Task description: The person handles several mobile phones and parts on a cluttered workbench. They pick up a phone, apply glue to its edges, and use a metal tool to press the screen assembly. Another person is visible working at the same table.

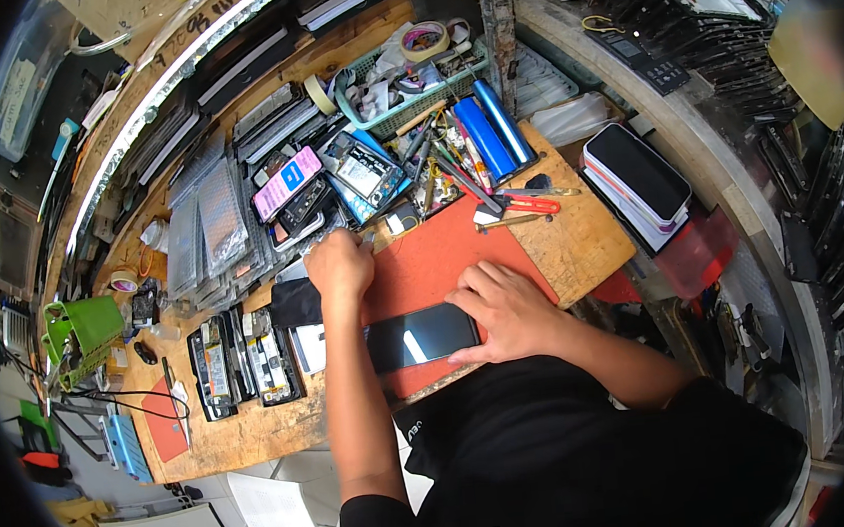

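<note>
A dark smartphone lies screen up across the red mat at the bench's front edge. My right hand is at the phone's right end, thumb along the near corner and fingers curled over that end. My left hand, fingers curled, is at the mat's upper left, beside the pile of devices; what its fingertips hold, if anything, is hidden. Left of that forearm are a black pouch, a white flat item and opened phones with exposed internals.
The wooden bench holds a phone with a lit pink screen, bubble-wrap sleeves, blue rolls, red-handled tools and a green parts basket. A stack of phones sits right; packed racks curve around the right side.
</note>
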`<state>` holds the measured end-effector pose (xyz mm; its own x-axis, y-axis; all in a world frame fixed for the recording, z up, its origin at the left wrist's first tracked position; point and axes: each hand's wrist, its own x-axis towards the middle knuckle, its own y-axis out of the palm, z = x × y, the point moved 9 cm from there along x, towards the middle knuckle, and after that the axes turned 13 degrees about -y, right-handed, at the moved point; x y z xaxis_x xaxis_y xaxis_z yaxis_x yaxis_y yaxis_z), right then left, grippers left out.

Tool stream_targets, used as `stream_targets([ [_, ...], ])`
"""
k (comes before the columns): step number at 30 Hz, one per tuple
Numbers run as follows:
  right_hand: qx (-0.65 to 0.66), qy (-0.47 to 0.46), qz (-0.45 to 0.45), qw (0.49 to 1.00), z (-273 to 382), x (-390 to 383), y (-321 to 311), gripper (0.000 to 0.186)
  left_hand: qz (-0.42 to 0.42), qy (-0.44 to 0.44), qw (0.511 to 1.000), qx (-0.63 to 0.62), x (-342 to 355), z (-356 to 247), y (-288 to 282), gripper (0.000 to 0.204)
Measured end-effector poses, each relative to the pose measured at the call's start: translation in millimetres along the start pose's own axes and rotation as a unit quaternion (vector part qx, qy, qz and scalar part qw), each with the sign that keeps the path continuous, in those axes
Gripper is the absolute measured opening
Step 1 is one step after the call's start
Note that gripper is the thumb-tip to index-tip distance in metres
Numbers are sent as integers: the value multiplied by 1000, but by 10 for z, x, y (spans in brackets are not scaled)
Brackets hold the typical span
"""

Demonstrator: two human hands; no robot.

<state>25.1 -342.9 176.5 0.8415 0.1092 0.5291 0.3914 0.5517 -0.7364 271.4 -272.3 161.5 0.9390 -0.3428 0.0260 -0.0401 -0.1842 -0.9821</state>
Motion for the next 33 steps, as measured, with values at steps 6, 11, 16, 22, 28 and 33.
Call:
stream_targets([
  [6, -6, -9, 4, 1000, -23, -31, 47, 68, -23, 24, 999, -37, -16, -1, -58, 25],
  [11, -10, -9, 5, 1000, -19, -25, 41, 67, -134, 52, 985, -94, -437, -15, -433, 16],
  [16, -13, -12, 1, 1000, 2, -22, 27, 67, -146, 120, 973, -130, -1051, 183, -681, 13],
  [22, -29, 13, -77, 997, -49, -45, -194, 44, -141, 86, 977, -133, -1626, 699, -587, 12],
  [28, -93, 202, -158, 962, -885, -194, -729, 17, -209, -130, 901, -359, -2070, 1565, -429, 35],
  [33, 6, 162, -94, 982, -1152, 7, -674, 16, -317, -15, 917, -242, -2113, 1557, -555, 41],
])
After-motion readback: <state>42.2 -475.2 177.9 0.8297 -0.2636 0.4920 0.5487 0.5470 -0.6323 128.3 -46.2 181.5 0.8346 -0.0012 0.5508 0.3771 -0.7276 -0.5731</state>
